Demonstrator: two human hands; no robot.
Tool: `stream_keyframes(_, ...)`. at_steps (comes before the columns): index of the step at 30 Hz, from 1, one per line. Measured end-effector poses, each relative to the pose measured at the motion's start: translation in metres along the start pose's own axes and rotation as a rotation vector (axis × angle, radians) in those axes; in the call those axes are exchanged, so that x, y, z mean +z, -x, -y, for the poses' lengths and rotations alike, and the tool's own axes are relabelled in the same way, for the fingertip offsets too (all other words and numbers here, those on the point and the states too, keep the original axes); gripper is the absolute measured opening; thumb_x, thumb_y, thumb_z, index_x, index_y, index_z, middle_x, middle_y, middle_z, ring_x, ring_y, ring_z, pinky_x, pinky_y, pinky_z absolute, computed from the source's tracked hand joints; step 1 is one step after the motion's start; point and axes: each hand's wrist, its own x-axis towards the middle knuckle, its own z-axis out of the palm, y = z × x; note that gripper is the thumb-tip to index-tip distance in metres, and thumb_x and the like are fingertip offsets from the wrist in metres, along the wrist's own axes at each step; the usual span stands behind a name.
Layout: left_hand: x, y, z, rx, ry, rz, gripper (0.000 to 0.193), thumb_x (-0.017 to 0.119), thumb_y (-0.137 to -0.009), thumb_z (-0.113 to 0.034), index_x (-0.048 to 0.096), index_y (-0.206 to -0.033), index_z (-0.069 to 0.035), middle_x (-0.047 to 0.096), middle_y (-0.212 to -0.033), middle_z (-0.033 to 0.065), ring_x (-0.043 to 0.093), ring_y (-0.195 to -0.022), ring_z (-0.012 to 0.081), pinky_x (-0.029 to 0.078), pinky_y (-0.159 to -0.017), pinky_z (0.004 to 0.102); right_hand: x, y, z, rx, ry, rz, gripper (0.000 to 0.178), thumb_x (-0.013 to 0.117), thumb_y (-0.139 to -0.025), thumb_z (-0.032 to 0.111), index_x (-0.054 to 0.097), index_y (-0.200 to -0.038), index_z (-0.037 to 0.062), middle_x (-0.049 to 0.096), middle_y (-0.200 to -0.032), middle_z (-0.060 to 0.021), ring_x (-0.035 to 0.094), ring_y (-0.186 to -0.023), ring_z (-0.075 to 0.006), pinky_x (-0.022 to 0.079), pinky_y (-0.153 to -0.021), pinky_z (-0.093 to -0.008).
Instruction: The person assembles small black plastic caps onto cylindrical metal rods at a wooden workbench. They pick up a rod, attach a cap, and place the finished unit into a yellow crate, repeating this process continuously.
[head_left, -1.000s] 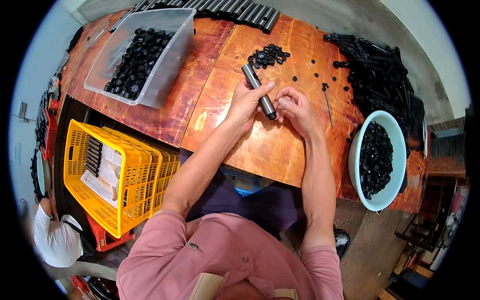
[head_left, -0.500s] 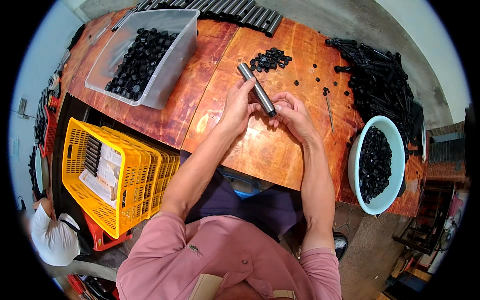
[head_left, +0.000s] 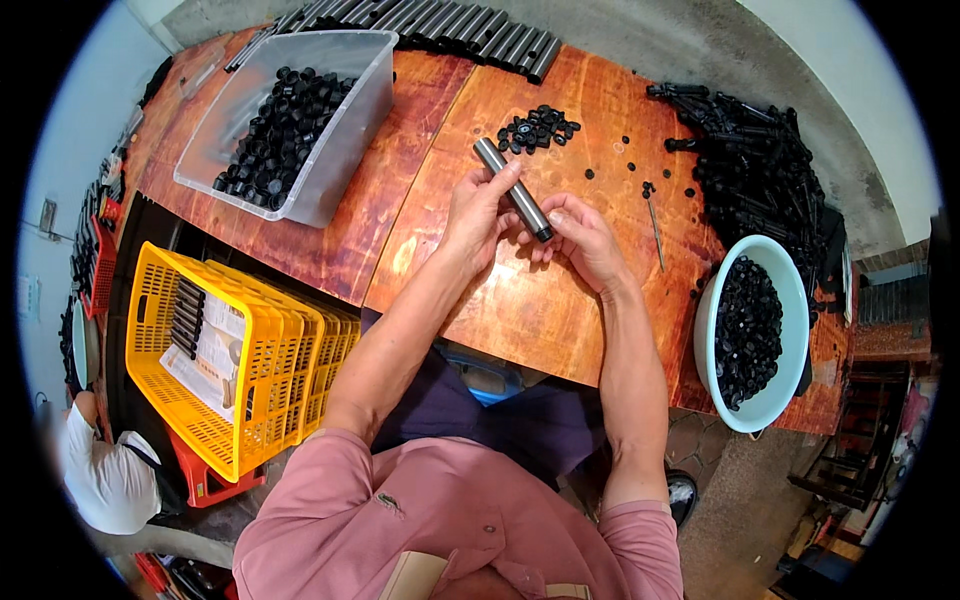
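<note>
My left hand (head_left: 474,218) is wrapped round a metal tube (head_left: 492,158), its thumb lying along the upper side. The tube is silvery grey and slants down to the right, above the wooden table. Its lower right end carries a black end piece (head_left: 544,235). My right hand (head_left: 592,245) is closed at that end, thumb and fingers about the black piece; part of the grip is hidden. Just beyond the tube's far end lies a small pile of black caps (head_left: 538,128) on the table.
A clear plastic bin (head_left: 345,150) of black caps stands at left, a yellow crate (head_left: 262,390) below it. Metal tubes (head_left: 480,35) line the back. At right are a heap of black parts (head_left: 750,160), a thin rod (head_left: 656,235) and a pale blue basin (head_left: 758,415).
The tube and both hands are in nearly the same place. My left thumb has slid a little along the tube toward its black end, and my right fingers have shifted slightly around that end.
</note>
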Motion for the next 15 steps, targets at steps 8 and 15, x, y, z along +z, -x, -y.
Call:
stream_keyframes(8, 0.0037, 0.0019, -0.0051, 0.037, 0.013, 0.03, 0.034, 0.077, -0.09, -0.028, 0.055, -0.101, -0.005, 0.061, -0.076, 0.0019, 0.055, -0.057, 0.0078, 0.045, -0.049, 0.0199, 0.0052, 0.0021, 0.0045, 0.003, 0.012, -0.033, 0.032, 0.06, -0.097, 0.022, 0.049, -0.119, 0.0013, 0.07, -0.097, -0.0185, 0.068, -0.073, -0.0192, 0.058, -0.065, -0.0317)
stream_keyframes(15, 0.0082, -0.0027, -0.0031, 0.127, 0.011, 0.036, 0.023, 0.076, -0.091, -0.02, 0.057, -0.097, -0.007, 0.061, -0.072, 0.0026, 0.054, -0.048, 0.0086, 0.044, -0.041, 0.0214, 0.006, 0.0027, 0.0043, -0.013, 0.039, -0.058, 0.034, 0.063, -0.093, 0.016, 0.049, -0.12, 0.0008, 0.07, -0.1, -0.0178, 0.068, -0.075, -0.0183, 0.057, -0.069, -0.0311)
